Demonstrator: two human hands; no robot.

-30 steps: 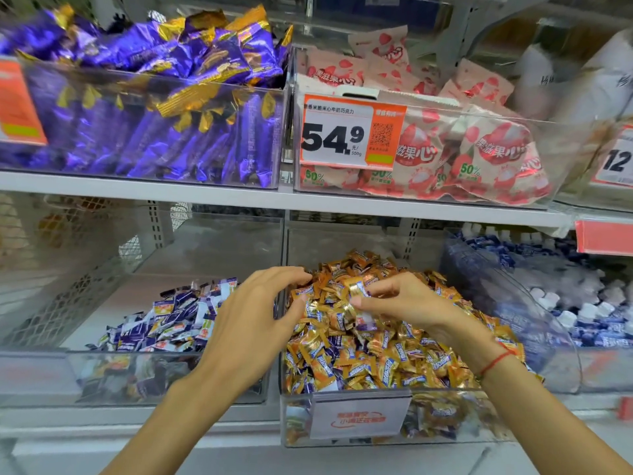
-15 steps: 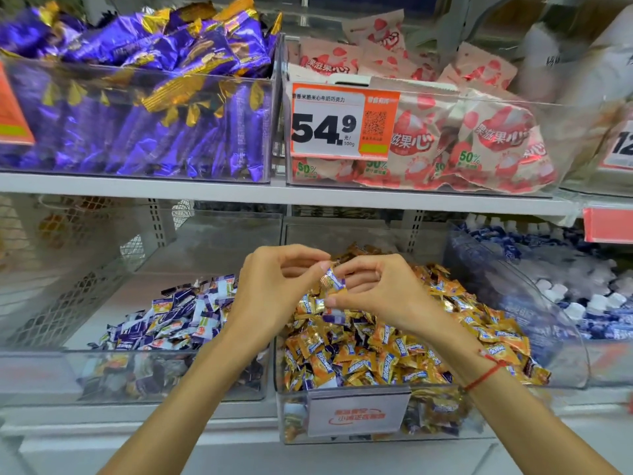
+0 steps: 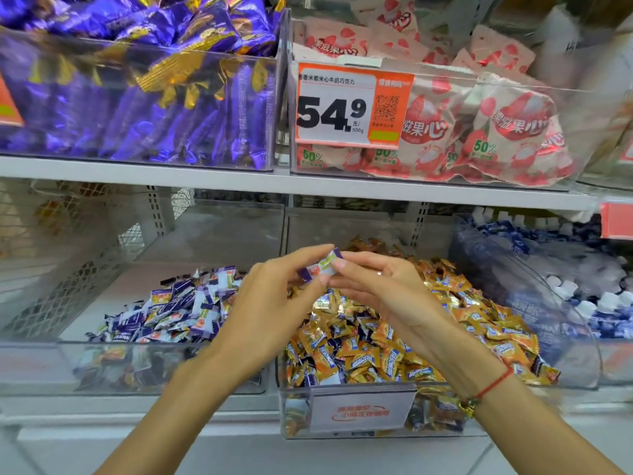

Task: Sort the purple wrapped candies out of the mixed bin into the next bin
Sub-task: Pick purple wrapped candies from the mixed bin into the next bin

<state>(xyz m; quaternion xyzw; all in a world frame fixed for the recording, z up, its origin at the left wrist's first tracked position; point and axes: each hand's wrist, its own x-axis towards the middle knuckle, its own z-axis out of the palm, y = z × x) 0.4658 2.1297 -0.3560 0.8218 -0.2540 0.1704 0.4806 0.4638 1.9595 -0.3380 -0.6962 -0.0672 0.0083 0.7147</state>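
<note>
Both hands, left hand (image 3: 270, 303) and right hand (image 3: 380, 289), pinch one purple wrapped candy (image 3: 320, 265) between fingertips above the mixed bin's (image 3: 346, 437) back-left corner.

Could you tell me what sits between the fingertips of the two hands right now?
In the head view, one purple-and-white wrapped candy is pinched between the left hand and the right hand, above the mixed bin.

A shop's sweets aisle; clear plastic bins (image 3: 346, 411) of wrapped candies line white shelves (image 3: 239, 181); an orange price tag (image 3: 352, 106) reads 54.9 per 500g beside a QR code.
</note>
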